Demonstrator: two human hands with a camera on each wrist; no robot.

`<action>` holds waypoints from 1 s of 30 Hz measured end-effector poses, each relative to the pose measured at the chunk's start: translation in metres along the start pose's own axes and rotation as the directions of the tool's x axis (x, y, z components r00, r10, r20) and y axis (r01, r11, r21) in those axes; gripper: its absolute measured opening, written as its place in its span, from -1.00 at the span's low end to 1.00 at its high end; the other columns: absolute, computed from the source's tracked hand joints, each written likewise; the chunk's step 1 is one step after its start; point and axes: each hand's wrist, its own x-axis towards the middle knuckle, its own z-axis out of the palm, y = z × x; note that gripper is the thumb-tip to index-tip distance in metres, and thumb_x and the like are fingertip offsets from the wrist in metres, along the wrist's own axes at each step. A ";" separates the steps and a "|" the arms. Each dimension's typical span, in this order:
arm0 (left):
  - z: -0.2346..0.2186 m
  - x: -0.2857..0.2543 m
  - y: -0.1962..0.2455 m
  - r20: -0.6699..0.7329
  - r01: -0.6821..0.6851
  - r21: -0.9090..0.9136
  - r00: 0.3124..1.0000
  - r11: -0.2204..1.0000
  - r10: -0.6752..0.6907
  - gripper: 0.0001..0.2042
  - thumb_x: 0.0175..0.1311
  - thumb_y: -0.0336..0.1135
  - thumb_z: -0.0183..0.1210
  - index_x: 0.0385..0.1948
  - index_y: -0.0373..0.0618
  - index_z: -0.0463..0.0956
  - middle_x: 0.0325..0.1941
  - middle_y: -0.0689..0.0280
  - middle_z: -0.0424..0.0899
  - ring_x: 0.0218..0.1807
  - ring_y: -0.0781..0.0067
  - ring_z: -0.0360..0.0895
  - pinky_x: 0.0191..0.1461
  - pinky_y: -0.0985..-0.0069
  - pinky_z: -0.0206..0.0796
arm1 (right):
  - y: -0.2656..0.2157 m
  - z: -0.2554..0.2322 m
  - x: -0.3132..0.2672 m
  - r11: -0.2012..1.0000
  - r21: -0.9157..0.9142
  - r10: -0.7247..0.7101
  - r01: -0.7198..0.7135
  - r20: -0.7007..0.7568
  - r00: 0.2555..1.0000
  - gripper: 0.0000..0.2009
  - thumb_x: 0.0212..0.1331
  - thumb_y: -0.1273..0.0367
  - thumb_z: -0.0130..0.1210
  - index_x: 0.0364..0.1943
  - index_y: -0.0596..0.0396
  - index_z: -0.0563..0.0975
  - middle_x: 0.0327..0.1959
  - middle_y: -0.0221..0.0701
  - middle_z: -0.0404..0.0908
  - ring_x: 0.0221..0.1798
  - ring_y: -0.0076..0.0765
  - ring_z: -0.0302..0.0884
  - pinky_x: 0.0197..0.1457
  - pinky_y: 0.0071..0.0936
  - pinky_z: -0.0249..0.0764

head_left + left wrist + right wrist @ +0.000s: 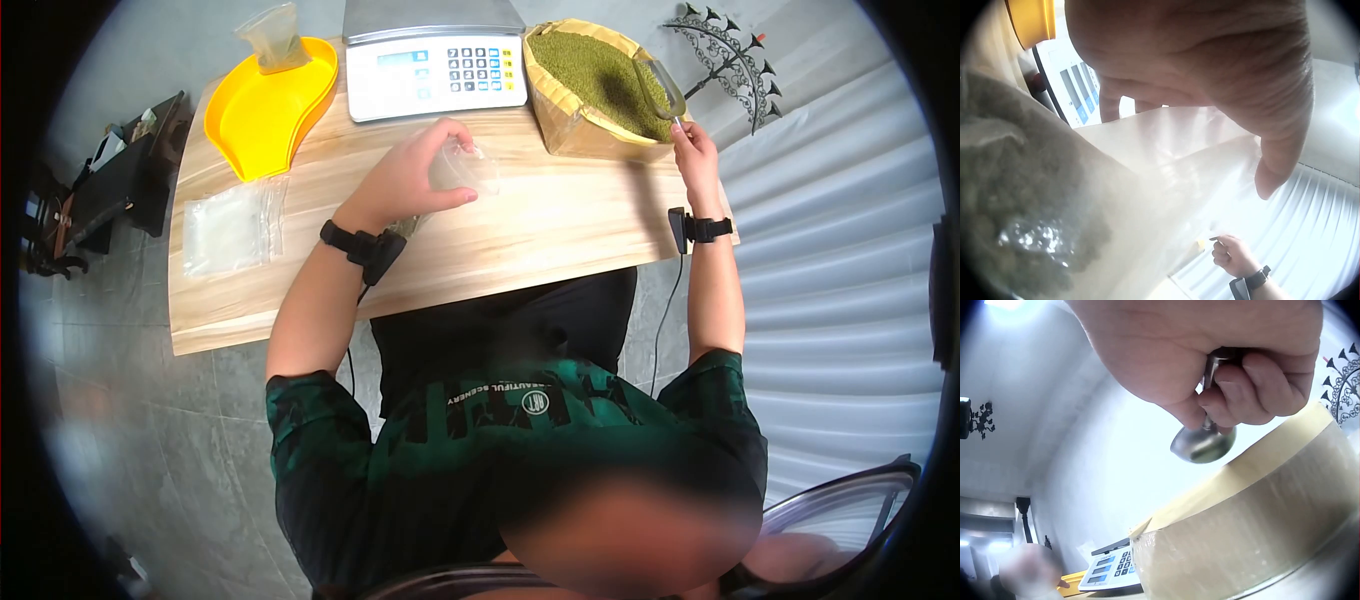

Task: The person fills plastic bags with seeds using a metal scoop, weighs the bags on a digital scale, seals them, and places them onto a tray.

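My left hand (405, 178) grips a clear plastic bag (465, 170) by its mouth, thumb and fingers spread apart at the rim. In the left wrist view, small dark-greenish contents (1041, 181) lie in the lower part of this bag. My right hand (697, 158) holds a metal scoop (658, 88) by its handle, fingers curled round it in the right wrist view. The scoop's bowl (1207, 445) is over the near right side of a paper-lined sack (575, 135) full of small green beans (580, 65).
A digital scale (435, 85) stands at the table's back, left of the sack. Further left, a filled clear bag (275, 38) rests at the far end of a yellow tray (250, 120). Flat empty plastic bags (225, 230) lie on the wooden table (330, 270) at the left.
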 end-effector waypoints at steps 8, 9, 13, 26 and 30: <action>0.000 0.000 0.002 -0.008 0.026 -0.022 1.000 0.999 -0.027 -0.50 -0.04 -0.24 0.40 -0.05 -0.08 0.38 -0.08 0.23 0.58 0.04 0.17 0.51 0.15 0.37 0.31 | 0.010 -0.003 -0.005 0.999 0.037 -0.003 0.002 0.016 1.000 -0.84 0.37 0.28 0.10 -0.28 0.06 0.52 -0.64 -0.72 0.28 -0.63 -0.77 0.10 -0.57 -0.65 0.01; 0.000 0.000 0.002 -0.013 0.026 -0.025 1.000 0.999 -0.026 -0.49 -0.04 -0.25 0.40 -0.04 -0.09 0.38 -0.08 0.23 0.58 0.05 0.17 0.51 0.16 0.37 0.31 | 0.011 -0.002 -0.007 0.999 0.035 -0.004 0.003 0.020 1.000 -0.84 0.37 0.28 0.10 -0.28 0.06 0.52 -0.64 -0.72 0.28 -0.63 -0.77 0.10 -0.57 -0.65 0.01; 0.001 0.000 0.002 -0.026 0.020 -0.017 0.999 1.000 -0.021 -0.48 -0.03 -0.25 0.40 0.00 -0.10 0.38 -0.05 0.21 0.59 0.08 0.18 0.51 0.19 0.38 0.30 | 0.004 0.003 -0.020 0.961 0.264 0.063 -0.085 0.090 0.994 -0.88 0.38 0.32 0.08 -0.25 0.06 0.50 -0.65 -0.75 0.22 -0.66 -0.80 0.06 -0.61 -0.68 -0.05; 0.000 -0.002 0.001 0.023 0.120 -0.073 0.993 0.990 -0.118 -0.45 0.00 -0.29 0.39 0.06 -0.12 0.35 0.03 0.27 0.54 0.16 0.36 0.43 0.31 0.46 0.19 | -0.054 0.041 -0.090 0.931 0.335 -0.084 -0.147 0.587 0.805 -0.89 0.35 0.39 0.08 -0.14 0.11 0.54 -0.49 -0.72 0.34 -0.49 -0.81 0.15 -0.44 -0.74 0.08; -0.001 -0.001 0.004 0.033 0.073 -0.054 0.997 0.996 -0.071 -0.45 0.00 -0.28 0.39 0.05 -0.11 0.35 0.01 0.26 0.54 0.15 0.36 0.44 0.29 0.46 0.20 | -0.060 0.058 -0.100 0.967 0.248 -0.133 -0.061 0.693 0.709 -0.85 0.32 0.41 0.14 -0.12 0.17 0.53 -0.39 -0.68 0.43 -0.29 -0.75 0.26 -0.19 -0.70 0.25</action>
